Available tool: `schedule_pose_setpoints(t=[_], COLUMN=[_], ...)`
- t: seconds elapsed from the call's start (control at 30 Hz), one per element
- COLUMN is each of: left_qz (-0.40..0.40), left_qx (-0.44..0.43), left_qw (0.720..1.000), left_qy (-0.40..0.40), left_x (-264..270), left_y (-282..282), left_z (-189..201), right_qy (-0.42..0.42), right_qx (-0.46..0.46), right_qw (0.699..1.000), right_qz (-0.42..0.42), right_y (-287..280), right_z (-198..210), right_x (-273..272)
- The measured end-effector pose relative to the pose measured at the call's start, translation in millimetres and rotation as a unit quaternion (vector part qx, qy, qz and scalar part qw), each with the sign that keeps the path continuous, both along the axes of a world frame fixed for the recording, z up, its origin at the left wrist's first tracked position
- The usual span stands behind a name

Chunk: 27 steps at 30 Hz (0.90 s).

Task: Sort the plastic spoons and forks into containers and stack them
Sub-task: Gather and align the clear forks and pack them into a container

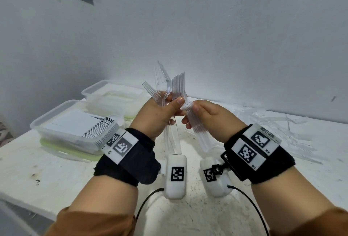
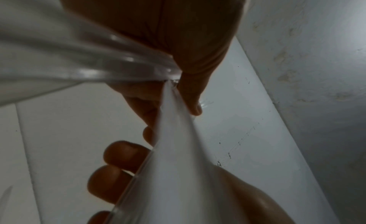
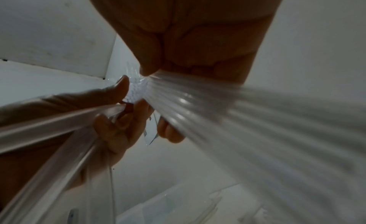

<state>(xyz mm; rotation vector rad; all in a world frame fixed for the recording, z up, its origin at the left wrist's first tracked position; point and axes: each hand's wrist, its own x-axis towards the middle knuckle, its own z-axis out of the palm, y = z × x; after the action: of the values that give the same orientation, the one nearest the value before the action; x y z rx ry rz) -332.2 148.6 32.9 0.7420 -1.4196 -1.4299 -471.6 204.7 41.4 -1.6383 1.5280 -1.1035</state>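
**Forks gathered in both hands above the sorting table**

Nearest the camera, a person's left hand (image 1: pixel 158 115) curled round a loose fan of clear plastic forks (image 1: pixel 162 92), tines up and splayed, above the white table (image 1: pixel 56 169). Just right of it, the right hand (image 1: pixel 205 117) closed thumb and fingers on a neatly nested stack of forks (image 1: pixel 178 87), whose handles ran down through the palm. The two bundles touched at the necks, likely so that the loose forks could be nested onto the stack before going into a box. Left of the hands, a clear container (image 1: pixel 75 128) of stacked white spoons sat on a green lid. Behind it stood a second clear container (image 1: pixel 113 96), its contents unclear. Right of the hands, more clear cutlery (image 1: pixel 282 128) lay scattered, unsorted, toward the wall.
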Motion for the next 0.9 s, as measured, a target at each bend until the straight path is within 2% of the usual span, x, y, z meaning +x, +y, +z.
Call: schedule_pose_setpoints(t=[0.2,0.47,0.63,0.73,0.9], left_qz=[-0.013,-0.021,0.05,0.07,0.055], left_qx=[-0.014,-0.005,-0.023,-0.033,-0.055], left_qw=[1.0,1.0,0.998,0.996,0.996], left_qy=[-0.014,-0.011,-0.04,-0.034,-0.041], left_x=[0,-3,-2,-2,-4], left_y=[-2,-4,-7,-7,-7], left_z=[5,7,5,5,5], right_qy=[0.041,-0.003,-0.071,-0.097,-0.105], right_qx=[0.023,0.018,0.011,0.003,-0.004], right_qw=[0.998,1.0,0.996,0.994,0.994], right_qz=[0.042,-0.008,-0.049,-0.053,-0.044], right_y=[-3,-9,-7,-8,-9], right_z=[2,2,-1,0,3], right_x=[2,-4,-8,-8,-5])
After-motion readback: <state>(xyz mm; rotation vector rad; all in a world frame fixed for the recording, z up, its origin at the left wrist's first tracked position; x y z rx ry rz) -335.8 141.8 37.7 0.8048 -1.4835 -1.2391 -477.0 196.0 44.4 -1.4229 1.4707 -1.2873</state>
